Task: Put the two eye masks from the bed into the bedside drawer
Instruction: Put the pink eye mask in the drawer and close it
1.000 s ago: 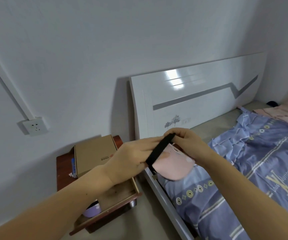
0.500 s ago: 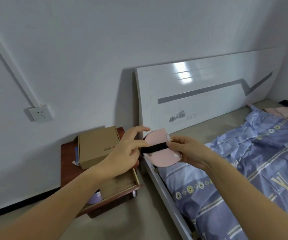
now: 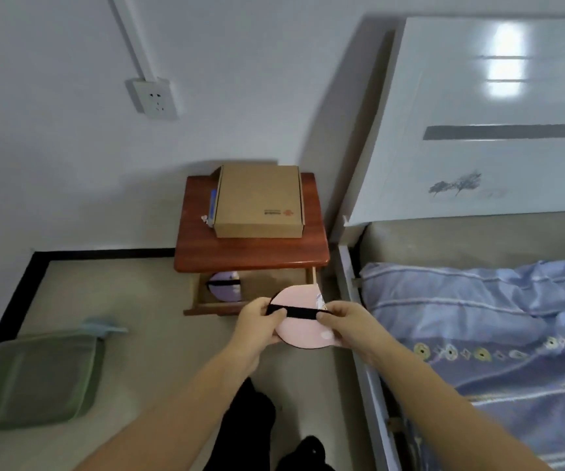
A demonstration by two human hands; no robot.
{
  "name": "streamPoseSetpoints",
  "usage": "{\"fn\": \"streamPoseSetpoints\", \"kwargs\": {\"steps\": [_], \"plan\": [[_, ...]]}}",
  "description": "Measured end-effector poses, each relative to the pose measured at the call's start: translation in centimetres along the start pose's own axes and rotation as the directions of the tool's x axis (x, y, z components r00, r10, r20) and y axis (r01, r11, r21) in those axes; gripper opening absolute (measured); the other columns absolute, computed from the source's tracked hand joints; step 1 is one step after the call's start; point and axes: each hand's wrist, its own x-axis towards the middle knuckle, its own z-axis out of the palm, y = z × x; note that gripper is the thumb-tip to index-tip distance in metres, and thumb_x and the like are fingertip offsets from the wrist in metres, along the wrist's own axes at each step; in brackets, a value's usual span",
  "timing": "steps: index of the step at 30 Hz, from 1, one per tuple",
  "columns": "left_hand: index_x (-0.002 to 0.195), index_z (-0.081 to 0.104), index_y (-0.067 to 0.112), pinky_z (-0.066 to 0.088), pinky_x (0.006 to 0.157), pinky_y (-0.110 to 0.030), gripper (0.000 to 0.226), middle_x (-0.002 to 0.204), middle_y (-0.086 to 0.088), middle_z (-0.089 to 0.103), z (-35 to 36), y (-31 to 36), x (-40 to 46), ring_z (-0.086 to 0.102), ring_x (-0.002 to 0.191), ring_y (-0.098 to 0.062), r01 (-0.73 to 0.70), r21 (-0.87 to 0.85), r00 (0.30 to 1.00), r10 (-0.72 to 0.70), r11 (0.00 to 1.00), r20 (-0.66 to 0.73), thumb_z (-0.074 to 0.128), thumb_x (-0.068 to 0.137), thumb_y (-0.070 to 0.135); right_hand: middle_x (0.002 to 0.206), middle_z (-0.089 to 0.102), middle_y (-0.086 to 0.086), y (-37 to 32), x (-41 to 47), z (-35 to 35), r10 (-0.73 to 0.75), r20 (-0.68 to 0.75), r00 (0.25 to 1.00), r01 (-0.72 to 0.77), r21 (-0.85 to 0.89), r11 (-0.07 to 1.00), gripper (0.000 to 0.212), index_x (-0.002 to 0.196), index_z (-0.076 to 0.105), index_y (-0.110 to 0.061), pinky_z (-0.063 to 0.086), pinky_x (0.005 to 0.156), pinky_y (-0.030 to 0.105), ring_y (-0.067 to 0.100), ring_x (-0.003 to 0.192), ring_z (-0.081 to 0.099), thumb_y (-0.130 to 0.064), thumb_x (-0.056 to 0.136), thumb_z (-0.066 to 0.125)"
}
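A folded pink eye mask (image 3: 299, 329) with a black strap is held between both hands just above the front edge of the open drawer (image 3: 206, 305). My left hand (image 3: 257, 321) pinches the strap's left end and my right hand (image 3: 345, 322) pinches the right end. A purple eye mask (image 3: 225, 290) with a black strap lies inside the drawer at its left side. The drawer belongs to a reddish wooden bedside table (image 3: 250, 256).
A cardboard box (image 3: 259, 202) sits on the bedside table. The bed with a blue striped quilt (image 3: 485, 334) and white headboard (image 3: 478, 113) is on the right. A green cushion (image 3: 33, 379) lies on the floor at left. A wall socket (image 3: 153, 98) is above.
The view has tilted down toward the drawer. Both hands have carried the pink mask from beside the bed to just over the drawer's front, and the strap now runs level.
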Motion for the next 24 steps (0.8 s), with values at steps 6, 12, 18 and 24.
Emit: {"fn": "streamPoseSetpoints", "kwargs": {"steps": [6,12,18,24], "plan": [[0.078,0.056,0.006,0.048,0.054,-0.031,0.01,0.078,-0.016,0.058,-3.5,-3.7,8.0,0.056,0.07,-0.027,0.136,0.164,0.991,-0.132,0.977,-0.034,0.057,0.087,0.001,0.072,0.06,0.004,2.3,9.1,3.5,0.101,-0.008,0.995,-0.097,-0.355,0.93,0.019,0.08,0.068,-0.009,0.044,0.067,0.028,0.017,0.071,0.057,-0.026,0.084,0.062],[0.107,0.059,-0.002,0.049,0.088,-0.051,0.024,0.101,-0.022,0.061,-5.6,-6.6,19.6,0.058,0.091,-0.032,0.339,0.137,0.939,-0.343,0.931,0.0,0.054,0.084,-0.007,0.076,0.059,0.002,4.2,19.6,5.9,0.277,-0.03,0.96,-0.269,-0.351,0.897,0.012,0.095,0.063,-0.01,0.044,0.058,0.022,0.014,0.066,0.053,-0.016,0.088,0.056],[0.072,0.052,0.012,0.051,0.064,-0.039,0.016,0.077,-0.012,0.06,-4.3,-10.4,28.1,0.06,0.08,-0.031,0.324,0.32,0.944,-0.281,0.89,-0.173,0.052,0.088,0.01,0.089,0.064,0.011,8.0,28.5,6.8,0.269,-0.139,0.953,-0.301,-0.337,0.892,0.018,0.1,0.066,-0.007,0.047,0.073,0.032,0.027,0.082,0.06,-0.016,0.086,0.058],[0.098,0.059,-0.003,0.045,0.082,-0.041,0.026,0.106,-0.025,0.063,-3.9,-14.1,33.4,0.058,0.098,-0.038,0.234,0.565,0.965,-0.117,0.791,-0.236,0.038,0.095,0.012,0.086,0.061,0.005,11.4,34.7,9.1,0.13,-0.218,0.967,-0.224,-0.495,0.84,0.018,0.098,0.061,-0.009,0.033,0.054,0.022,0.014,0.065,0.052,-0.019,0.093,0.046]]}}
